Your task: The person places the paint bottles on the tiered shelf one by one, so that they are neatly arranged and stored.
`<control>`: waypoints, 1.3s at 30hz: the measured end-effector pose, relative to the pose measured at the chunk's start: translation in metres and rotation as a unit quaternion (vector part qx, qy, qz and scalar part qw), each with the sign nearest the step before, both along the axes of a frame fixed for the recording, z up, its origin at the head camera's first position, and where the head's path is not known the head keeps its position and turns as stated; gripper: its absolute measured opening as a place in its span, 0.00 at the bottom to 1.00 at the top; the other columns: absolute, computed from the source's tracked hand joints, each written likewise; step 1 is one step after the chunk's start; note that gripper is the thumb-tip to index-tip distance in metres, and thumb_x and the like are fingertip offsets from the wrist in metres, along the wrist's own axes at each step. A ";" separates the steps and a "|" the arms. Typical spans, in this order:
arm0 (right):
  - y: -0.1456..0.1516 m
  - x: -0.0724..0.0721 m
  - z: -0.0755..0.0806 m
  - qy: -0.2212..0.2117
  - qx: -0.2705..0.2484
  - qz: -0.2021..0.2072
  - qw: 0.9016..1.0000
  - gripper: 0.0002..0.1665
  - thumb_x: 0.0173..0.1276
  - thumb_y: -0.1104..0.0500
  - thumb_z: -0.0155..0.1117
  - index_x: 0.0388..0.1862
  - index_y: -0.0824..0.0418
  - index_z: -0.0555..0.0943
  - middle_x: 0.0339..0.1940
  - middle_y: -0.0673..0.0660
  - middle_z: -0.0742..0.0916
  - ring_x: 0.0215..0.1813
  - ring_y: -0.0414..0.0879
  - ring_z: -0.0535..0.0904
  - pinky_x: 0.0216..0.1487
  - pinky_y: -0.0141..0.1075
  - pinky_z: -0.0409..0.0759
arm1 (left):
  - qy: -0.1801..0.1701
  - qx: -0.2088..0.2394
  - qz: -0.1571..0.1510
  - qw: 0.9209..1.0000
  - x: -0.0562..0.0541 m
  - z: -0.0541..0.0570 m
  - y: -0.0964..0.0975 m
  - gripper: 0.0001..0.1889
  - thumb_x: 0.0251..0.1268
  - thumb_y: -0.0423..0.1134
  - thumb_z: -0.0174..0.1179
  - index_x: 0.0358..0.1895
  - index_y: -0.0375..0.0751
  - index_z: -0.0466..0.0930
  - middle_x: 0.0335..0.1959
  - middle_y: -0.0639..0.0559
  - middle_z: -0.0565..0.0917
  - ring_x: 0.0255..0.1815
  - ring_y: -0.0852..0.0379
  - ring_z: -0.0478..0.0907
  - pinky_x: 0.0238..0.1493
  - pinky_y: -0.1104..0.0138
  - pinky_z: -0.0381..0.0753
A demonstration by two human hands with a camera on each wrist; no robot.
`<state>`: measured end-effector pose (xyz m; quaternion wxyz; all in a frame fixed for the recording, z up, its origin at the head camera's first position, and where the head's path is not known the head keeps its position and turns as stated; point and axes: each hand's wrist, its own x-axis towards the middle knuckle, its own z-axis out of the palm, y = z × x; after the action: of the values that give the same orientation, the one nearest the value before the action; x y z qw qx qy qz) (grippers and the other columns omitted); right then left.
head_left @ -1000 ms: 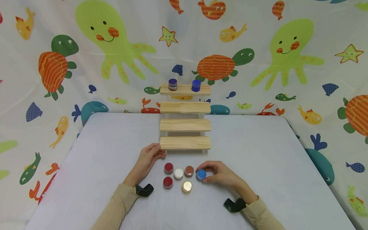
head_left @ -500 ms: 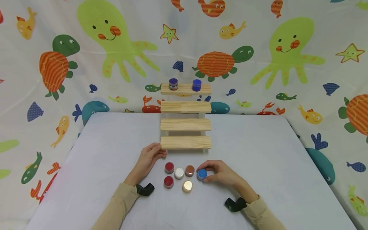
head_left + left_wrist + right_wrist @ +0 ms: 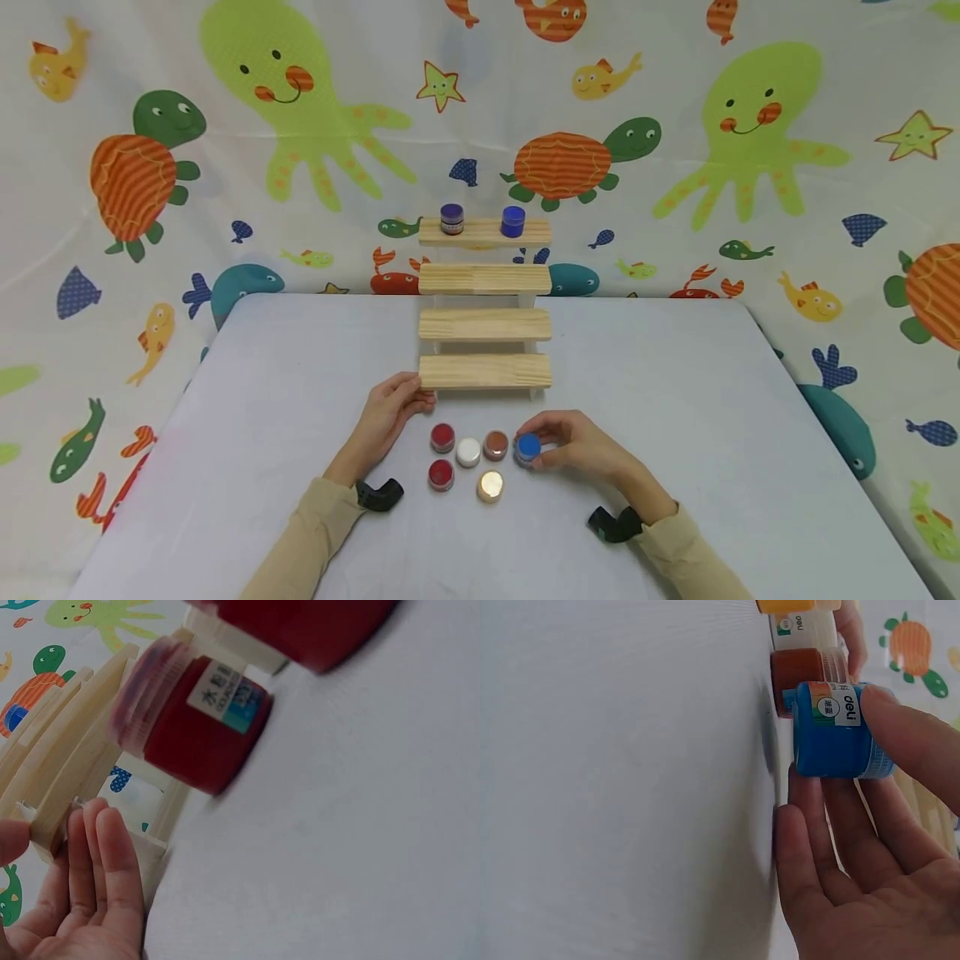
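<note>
My right hand (image 3: 581, 443) pinches a blue paint jar (image 3: 832, 735) between thumb and fingers, and the right wrist view shows a small gap between the jar and the white tabletop. With my left hand (image 3: 386, 417) I grip the left end of the lowest step of a wooden tiered rack (image 3: 483, 371), thumb on one side and fingers on the other. Between the hands stand two red paint jars (image 3: 442, 437), a white jar (image 3: 468, 452), a brown jar (image 3: 496, 445) and a yellow-gold jar (image 3: 491, 486).
On the rack's top step are a dark purple-blue jar (image 3: 452, 219) at the left and a bright blue jar (image 3: 513, 222) at the right. Behind the white table (image 3: 660, 375) hangs a curtain (image 3: 480, 92) printed with sea animals.
My right hand has raised the blue jar slightly from its spot beside the brown jar. The left hand keeps its grip on the rack's step.
</note>
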<state>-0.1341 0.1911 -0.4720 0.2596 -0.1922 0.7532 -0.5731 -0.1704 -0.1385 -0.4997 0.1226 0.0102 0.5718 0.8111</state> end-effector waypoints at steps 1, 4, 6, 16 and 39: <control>-0.001 -0.001 0.001 0.001 0.001 0.000 1.000 0.23 0.58 0.68 0.73 0.53 0.63 0.83 0.51 0.58 0.86 0.53 0.52 0.80 0.59 0.41 0.78 | -0.001 0.002 0.001 1.000 0.000 0.000 0.000 0.16 0.78 0.38 0.52 0.54 0.25 0.71 0.41 0.39 0.80 0.42 0.54 0.81 0.47 0.66 0.84; -0.002 -0.004 0.005 0.003 0.001 0.001 1.000 0.22 0.58 0.68 0.73 0.54 0.63 0.82 0.52 0.58 0.86 0.53 0.52 0.80 0.59 0.43 0.78 | -0.002 0.004 0.000 1.000 0.000 0.000 -0.001 0.15 0.78 0.37 0.52 0.53 0.24 0.71 0.41 0.39 0.81 0.41 0.54 0.81 0.47 0.66 0.84; -0.003 -0.005 0.008 0.006 -0.002 0.002 1.000 0.23 0.58 0.69 0.73 0.54 0.64 0.82 0.52 0.58 0.86 0.53 0.52 0.80 0.58 0.44 0.78 | 0.001 0.005 -0.002 1.000 -0.001 0.000 -0.002 0.15 0.78 0.37 0.52 0.53 0.24 0.71 0.41 0.40 0.81 0.42 0.54 0.81 0.47 0.66 0.84; -0.005 -0.010 0.028 0.053 0.006 -0.010 0.999 0.22 0.59 0.65 0.75 0.54 0.60 0.83 0.51 0.55 0.86 0.52 0.51 0.81 0.61 0.52 0.76 | 0.001 0.006 -0.005 1.000 -0.004 0.000 -0.004 0.15 0.78 0.38 0.52 0.53 0.25 0.71 0.41 0.40 0.81 0.42 0.54 0.80 0.47 0.67 0.84; -0.031 -0.040 0.083 0.148 -0.023 -0.067 0.986 0.20 0.63 0.63 0.71 0.55 0.58 0.83 0.50 0.51 0.86 0.56 0.50 0.79 0.67 0.58 0.69 | -0.001 0.006 -0.010 1.000 -0.007 0.003 -0.005 0.16 0.78 0.38 0.52 0.54 0.24 0.71 0.41 0.38 0.80 0.42 0.54 0.81 0.47 0.66 0.84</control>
<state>-0.1741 0.1601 -0.3891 0.1021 -0.2302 0.7812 -0.5712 -0.1772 -0.1437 -0.4967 0.1318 0.0157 0.5666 0.8132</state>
